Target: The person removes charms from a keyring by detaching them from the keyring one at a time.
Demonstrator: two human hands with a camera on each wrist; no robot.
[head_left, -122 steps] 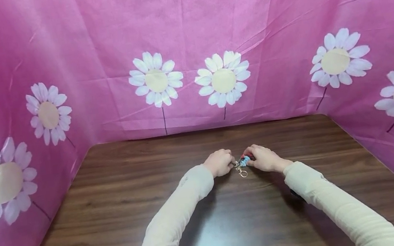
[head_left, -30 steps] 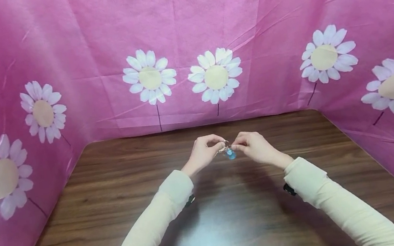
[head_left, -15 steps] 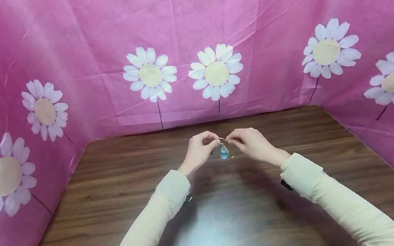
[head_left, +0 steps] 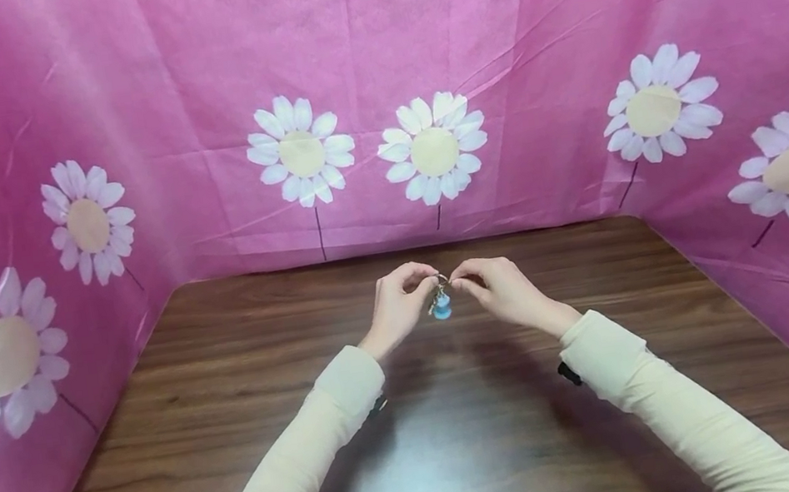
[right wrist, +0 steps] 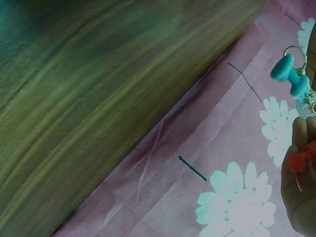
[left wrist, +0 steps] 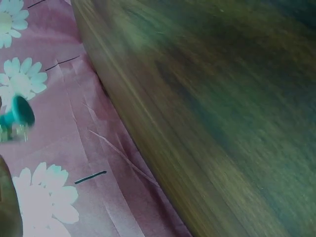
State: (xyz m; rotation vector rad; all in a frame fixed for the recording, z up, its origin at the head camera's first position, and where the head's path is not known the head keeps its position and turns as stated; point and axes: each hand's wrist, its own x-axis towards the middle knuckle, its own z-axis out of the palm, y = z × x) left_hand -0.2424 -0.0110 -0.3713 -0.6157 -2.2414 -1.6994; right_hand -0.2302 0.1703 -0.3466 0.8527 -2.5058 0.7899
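Note:
A keychain with a blue dumbbell-shaped charm (head_left: 442,306) hangs between the two hands above the table. In the head view my left hand (head_left: 398,300) pinches its metal ring with thumb and forefinger. My right hand (head_left: 499,286) is close on the other side, its fingertips right at the ring. The right wrist view shows the blue charm (right wrist: 290,76) with metal ring and clasp, and a red charm (right wrist: 302,160) lies within the curled fingers of the right hand. At the left wrist view's edge, the blue charm (left wrist: 22,112) shows above the thumb (left wrist: 9,202).
Both hands are over a dark wood-grain table (head_left: 437,442). A pink cloth (head_left: 203,71) printed with white daisies stands around its back and sides. Dark devices (head_left: 569,374) sit under the cuffs of both light sleeves.
Both hands have risen from near the table, lifting the keychain. In the last second the charm has swung left and turned, and the hands have shifted slightly left.

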